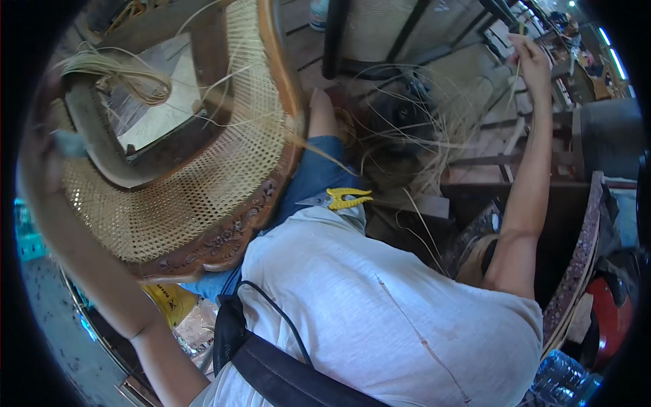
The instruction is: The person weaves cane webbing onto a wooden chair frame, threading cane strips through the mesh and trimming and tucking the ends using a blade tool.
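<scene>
A carved wooden chair frame with a woven cane panel leans across my lap. My left arm reaches along its left side, and my left hand is dark and smeared near the picture's rim, so its fingers do not show. A looped bundle of cane strands hangs over the frame's inner opening. Raised far out at the upper right, my right hand has its fingers closed on a thin cane strand. Yellow-handled snips lie on my lap between the shirt and the blue shorts.
Loose cane strands tangle over the floor ahead, beside a dark rounded object. A dark-legged piece of furniture stands beyond. A clear plastic bottle and a red object are at the lower right. A yellow bag lies below the frame.
</scene>
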`<act>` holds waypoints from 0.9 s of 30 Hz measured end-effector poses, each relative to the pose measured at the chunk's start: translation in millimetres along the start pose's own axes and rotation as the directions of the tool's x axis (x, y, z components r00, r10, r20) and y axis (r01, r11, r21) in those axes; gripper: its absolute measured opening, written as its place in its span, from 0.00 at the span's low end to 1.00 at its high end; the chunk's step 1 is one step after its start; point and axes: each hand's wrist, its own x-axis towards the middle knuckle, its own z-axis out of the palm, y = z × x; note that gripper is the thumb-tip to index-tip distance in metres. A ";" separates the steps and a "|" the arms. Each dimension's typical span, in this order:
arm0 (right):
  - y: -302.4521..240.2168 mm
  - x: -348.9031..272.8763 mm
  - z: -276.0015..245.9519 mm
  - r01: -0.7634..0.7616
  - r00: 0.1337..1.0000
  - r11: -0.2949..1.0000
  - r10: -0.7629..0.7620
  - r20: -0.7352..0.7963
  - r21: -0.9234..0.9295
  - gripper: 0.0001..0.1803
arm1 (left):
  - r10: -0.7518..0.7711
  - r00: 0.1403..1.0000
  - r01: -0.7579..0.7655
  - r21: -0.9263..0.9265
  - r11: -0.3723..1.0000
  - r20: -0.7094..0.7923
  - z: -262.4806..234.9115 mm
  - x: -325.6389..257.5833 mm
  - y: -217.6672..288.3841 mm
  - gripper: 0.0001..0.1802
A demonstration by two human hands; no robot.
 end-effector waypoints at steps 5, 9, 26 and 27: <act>-194.9 -92.5 118.9 -0.075 0.821 0.748 -0.330 0.467 0.660 0.23 | -0.322 0.944 0.318 -0.450 0.834 0.070 109.5 -61.9 -38.4 0.15; -246.0 -109.9 183.9 -0.300 0.733 0.606 -0.348 0.585 0.737 0.16 | -0.361 0.911 0.401 -0.638 0.657 0.201 136.4 -89.0 -62.5 0.11; 30.2 32.5 -6.9 -0.007 0.962 0.999 0.015 0.274 -0.031 0.14 | -0.373 0.891 0.179 -0.557 0.811 -0.257 -15.3 -48.9 -131.9 0.16; 44.2 38.2 -16.0 -0.055 0.969 0.997 0.067 0.238 -0.055 0.12 | -0.364 0.889 0.163 -0.551 0.819 -0.278 -20.2 -49.6 -132.2 0.16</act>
